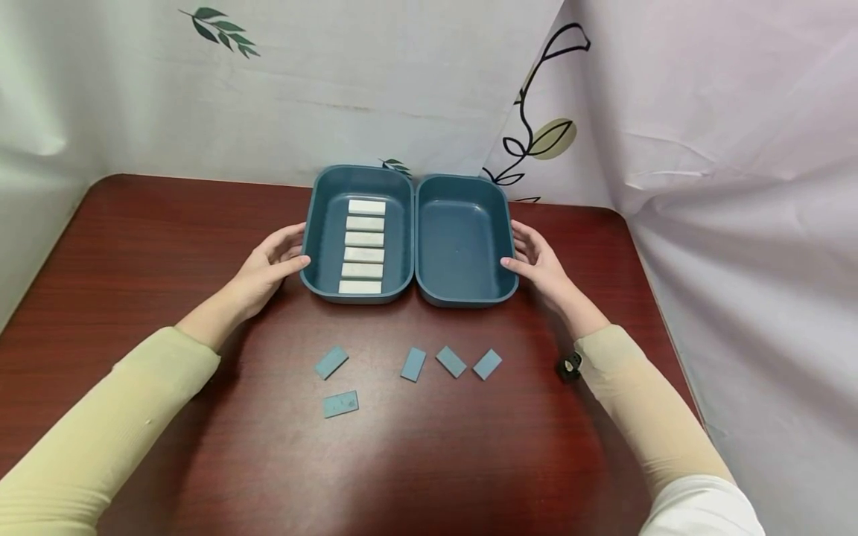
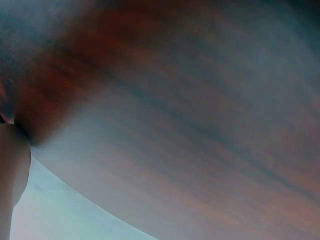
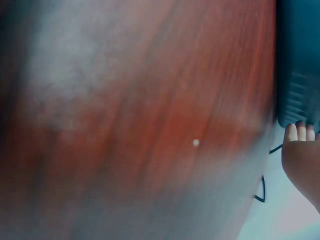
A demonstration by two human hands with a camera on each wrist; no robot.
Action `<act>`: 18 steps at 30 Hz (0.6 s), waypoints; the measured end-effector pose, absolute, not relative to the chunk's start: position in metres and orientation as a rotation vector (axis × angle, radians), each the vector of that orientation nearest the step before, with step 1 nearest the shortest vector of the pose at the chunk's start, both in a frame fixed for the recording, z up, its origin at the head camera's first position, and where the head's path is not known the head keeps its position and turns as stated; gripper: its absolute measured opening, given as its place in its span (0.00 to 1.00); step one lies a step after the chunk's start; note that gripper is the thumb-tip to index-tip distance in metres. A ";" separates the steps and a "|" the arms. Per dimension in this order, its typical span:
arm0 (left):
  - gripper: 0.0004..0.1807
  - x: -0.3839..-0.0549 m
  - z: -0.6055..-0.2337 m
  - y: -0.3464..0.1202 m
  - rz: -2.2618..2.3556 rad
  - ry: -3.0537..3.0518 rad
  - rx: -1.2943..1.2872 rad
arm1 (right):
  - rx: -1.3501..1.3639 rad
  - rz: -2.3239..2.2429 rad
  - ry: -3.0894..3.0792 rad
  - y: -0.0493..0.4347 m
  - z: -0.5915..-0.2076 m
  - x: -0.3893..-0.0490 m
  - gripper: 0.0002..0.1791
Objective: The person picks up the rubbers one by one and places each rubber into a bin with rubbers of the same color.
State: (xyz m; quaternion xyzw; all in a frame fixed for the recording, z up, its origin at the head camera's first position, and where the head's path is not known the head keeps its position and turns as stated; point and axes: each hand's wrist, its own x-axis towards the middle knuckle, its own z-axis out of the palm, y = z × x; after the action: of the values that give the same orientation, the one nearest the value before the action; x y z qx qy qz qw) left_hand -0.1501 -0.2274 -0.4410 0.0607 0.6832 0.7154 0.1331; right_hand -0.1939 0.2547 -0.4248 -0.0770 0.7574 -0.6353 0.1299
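Two dark blue rectangular plastic bins stand side by side at the back of the table. My left hand (image 1: 261,272) holds the left bin (image 1: 331,223) by its left side, thumb at the rim and fingers along the outer wall. Inside that bin, several white rectangular tiles (image 1: 364,239) lie in a column. The right bin (image 1: 459,238) has nothing in it; my right hand (image 1: 544,264) grips its right side, thumb over the rim. The right wrist view shows fingertips (image 3: 301,132) against a ribbed blue wall. In the left wrist view only part of the hand (image 2: 12,175) shows.
Several small blue-grey rectangular tiles lie scattered on the red-brown table (image 1: 429,454) in front of the bins, among them a tile (image 1: 340,403) with dark marks. White cloth (image 1: 402,89) with leaf prints hangs behind the table. A small black object (image 1: 570,366) sits by the right cuff.
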 end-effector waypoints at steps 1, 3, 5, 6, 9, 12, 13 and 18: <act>0.34 -0.150 -0.441 -0.227 2.074 1.982 0.177 | -0.228 -1.870 2.173 0.255 -0.426 -0.194 0.40; 0.34 -0.150 -0.441 -0.227 2.075 1.982 0.178 | -0.228 -1.927 2.112 0.255 -0.429 -0.194 0.41; 0.34 -0.150 -0.441 -0.227 2.081 1.978 0.177 | -0.228 -1.975 2.047 0.255 -0.431 -0.194 0.41; 0.34 -0.150 -0.441 -0.227 2.085 1.975 0.176 | -0.224 -1.997 2.013 0.255 -0.432 -0.194 0.41; 0.34 -0.149 -0.440 -0.228 2.100 1.964 0.181 | -0.214 -2.040 1.950 0.254 -0.433 -0.194 0.41; 0.34 -0.149 -0.441 -0.228 2.104 1.963 0.187 | -0.195 -2.078 1.905 0.253 -0.434 -0.194 0.42; 0.34 -0.149 -0.441 -0.228 2.101 1.966 0.190 | -0.187 -2.093 1.892 0.253 -0.434 -0.194 0.42; 0.33 -0.150 -0.442 -0.228 2.094 1.974 0.195 | -0.142 -2.136 1.845 0.251 -0.435 -0.192 0.41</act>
State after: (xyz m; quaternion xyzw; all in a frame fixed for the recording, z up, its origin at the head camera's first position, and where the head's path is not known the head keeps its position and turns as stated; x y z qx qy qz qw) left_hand -0.1498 -0.2276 -0.4419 0.0672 0.6788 0.7199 0.1283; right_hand -0.1920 0.2508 -0.4354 -0.0497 0.6447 -0.7465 0.1569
